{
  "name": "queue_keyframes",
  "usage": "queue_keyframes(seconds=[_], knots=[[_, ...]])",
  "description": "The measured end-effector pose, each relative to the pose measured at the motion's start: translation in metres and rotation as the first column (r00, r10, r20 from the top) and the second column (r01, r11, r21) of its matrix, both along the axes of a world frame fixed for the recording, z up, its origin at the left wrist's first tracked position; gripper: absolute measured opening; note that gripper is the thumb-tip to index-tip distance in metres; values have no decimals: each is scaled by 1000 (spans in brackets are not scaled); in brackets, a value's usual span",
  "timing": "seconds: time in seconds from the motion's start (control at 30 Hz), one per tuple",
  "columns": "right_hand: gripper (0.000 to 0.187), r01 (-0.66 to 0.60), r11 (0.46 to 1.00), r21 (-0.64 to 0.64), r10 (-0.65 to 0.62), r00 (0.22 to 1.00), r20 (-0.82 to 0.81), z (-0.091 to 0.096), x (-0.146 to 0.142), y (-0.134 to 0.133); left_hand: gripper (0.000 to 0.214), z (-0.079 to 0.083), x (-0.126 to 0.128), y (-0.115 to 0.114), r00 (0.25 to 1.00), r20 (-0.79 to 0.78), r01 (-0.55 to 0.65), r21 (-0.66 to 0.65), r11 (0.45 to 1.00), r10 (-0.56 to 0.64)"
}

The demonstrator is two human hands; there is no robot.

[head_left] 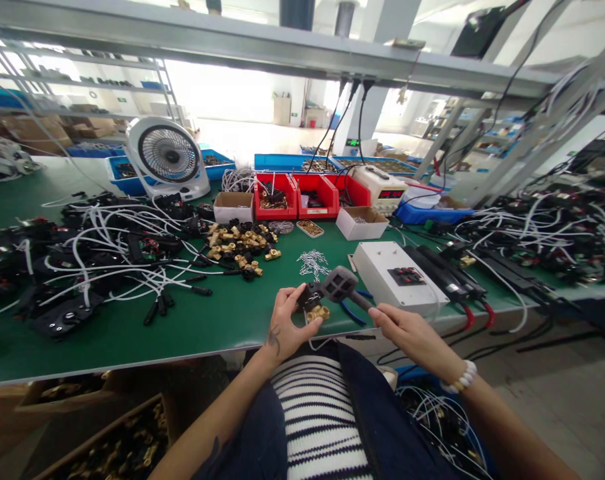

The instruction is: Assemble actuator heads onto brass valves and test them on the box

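My left hand (288, 320) is closed round a small black part with a brass fitting (316, 311) at the table's near edge. My right hand (400, 325) grips the handle of a dark grey tool whose blocky head (338, 284) rests against that part. A pile of brass fittings (238, 248) lies on the green table (222, 313) just beyond my left hand. A small heap of metal clips (312, 262) sits beyond the tool head. Blue-handled pliers (353, 312) lie under the tool.
A white box with red sockets (398, 276) stands right of my hands. Black assemblies with white tubing (82, 253) cover the left side and the far right. Red bins (296, 195), cardboard boxes, a white fan (166, 158) and a meter (383, 188) stand behind.
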State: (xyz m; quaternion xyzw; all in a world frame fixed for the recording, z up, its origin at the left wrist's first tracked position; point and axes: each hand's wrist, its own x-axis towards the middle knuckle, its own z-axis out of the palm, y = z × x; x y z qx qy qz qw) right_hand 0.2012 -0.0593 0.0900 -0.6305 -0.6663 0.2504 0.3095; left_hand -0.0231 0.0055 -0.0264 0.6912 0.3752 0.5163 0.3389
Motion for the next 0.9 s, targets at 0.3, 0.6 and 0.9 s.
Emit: queue_keyframes(seconds=[0.3,0.6,0.9], knots=[[58,148,980,134,-147,989,-18,-14,-8,-5,67,2,0,-2,999,-36,3,23,1000,-2],[54,245,944,222,-214,964,-155,-7,-2,-7,67,1,0,-1,999,-45,-9,38,999,10],[56,220,965,142,-219,975,-23,-4,-1,-7,67,0,0,-1,999,-46,-9,48,999,11]])
